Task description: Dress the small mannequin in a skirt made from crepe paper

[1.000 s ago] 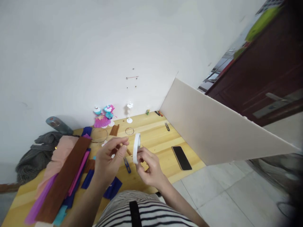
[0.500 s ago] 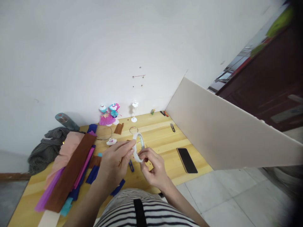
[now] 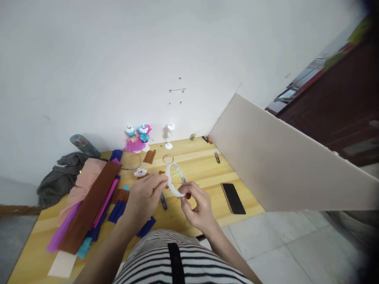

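A white roll of tape is held up on edge over the wooden table, its inner ring showing. My left hand pinches the roll's left side between thumb and fingers. At its lower right, my right hand has its fingers closed on the tape near the rim. Below the roll lie blue-handled snips. Just beyond it rests a thin ring, and a white flower-like piece sits to the left.
Crepe paper strips cover the table's left side, beside a striped cloth and a bottle. Small dressed figures and a bare white stand are near the wall. A phone lies right, before a tall panel.
My right hand has shifted slightly right, and the tape roll has turned so more of its ring opening shows. The camera view has moved a little.
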A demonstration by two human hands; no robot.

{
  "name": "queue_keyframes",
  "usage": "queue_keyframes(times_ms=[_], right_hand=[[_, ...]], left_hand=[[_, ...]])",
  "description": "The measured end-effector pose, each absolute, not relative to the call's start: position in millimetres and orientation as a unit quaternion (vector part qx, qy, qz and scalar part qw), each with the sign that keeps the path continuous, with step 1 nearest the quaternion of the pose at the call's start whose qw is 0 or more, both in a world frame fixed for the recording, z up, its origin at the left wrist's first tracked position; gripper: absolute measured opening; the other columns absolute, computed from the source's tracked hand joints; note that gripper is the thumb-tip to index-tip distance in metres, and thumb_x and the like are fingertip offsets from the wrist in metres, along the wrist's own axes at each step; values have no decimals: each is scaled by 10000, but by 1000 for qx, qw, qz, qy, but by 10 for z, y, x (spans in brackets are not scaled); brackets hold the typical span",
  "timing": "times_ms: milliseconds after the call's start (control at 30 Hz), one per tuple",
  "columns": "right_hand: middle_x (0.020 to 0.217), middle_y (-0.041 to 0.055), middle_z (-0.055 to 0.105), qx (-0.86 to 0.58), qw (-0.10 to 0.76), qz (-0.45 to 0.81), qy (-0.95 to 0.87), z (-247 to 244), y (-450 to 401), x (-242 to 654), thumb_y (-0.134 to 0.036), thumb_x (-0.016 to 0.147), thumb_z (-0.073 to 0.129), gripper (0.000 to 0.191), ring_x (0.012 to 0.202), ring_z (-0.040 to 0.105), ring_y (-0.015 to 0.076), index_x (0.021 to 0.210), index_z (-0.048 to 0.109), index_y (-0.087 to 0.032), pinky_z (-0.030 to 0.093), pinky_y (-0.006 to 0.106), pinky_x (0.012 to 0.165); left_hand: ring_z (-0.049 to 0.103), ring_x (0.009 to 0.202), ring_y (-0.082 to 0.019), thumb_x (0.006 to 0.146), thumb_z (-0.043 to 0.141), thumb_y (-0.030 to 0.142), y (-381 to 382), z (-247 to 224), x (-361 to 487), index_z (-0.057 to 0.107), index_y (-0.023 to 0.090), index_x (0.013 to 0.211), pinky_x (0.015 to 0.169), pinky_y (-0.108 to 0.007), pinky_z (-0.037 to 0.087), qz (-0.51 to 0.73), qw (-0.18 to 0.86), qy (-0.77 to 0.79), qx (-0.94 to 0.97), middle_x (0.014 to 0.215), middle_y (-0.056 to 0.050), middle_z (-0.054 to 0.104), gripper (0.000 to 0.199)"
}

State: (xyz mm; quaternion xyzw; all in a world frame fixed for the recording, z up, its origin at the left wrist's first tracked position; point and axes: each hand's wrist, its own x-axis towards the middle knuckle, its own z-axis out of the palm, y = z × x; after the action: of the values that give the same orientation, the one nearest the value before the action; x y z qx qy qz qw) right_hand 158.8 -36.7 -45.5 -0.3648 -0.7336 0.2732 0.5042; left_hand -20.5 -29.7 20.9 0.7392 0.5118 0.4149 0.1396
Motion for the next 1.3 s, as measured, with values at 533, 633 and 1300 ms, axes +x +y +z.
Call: queue_keyframes(times_ms=[533, 633, 1300], right_hand=[[677, -20, 529, -379, 323, 427, -754, -787, -336, 1980, -37, 636, 460, 227, 579, 447, 118, 763, 571, -188, 364, 236, 547], [619, -42, 498, -389, 318, 473, -724, -918, -304, 1909, -53, 620, 463, 208, 550, 418, 108, 726, 586, -184, 340, 230, 547], [781, 43, 645, -582, 260, 562, -527, -2313, -86, 1037, -263, 737, 481, 160, 459, 482, 112, 865, 524, -176, 372, 232, 438]], left_hand=[[448, 478, -85, 631, 708, 232, -610, -700, -373, 710, 131, 639, 451, -193, 333, 321, 630, 552, 442, 538, 6, 550, 101], [577, 676, -137, 609, 740, 178, -687, -772, -414, 734, 151, 605, 563, -207, 435, 381, 582, 544, 469, 764, -63, 641, 29], [674, 567, -99, 597, 842, 89, -971, -1210, -431, 678, 89, 616, 588, -131, 547, 496, 660, 563, 27, 601, -50, 696, 165]])
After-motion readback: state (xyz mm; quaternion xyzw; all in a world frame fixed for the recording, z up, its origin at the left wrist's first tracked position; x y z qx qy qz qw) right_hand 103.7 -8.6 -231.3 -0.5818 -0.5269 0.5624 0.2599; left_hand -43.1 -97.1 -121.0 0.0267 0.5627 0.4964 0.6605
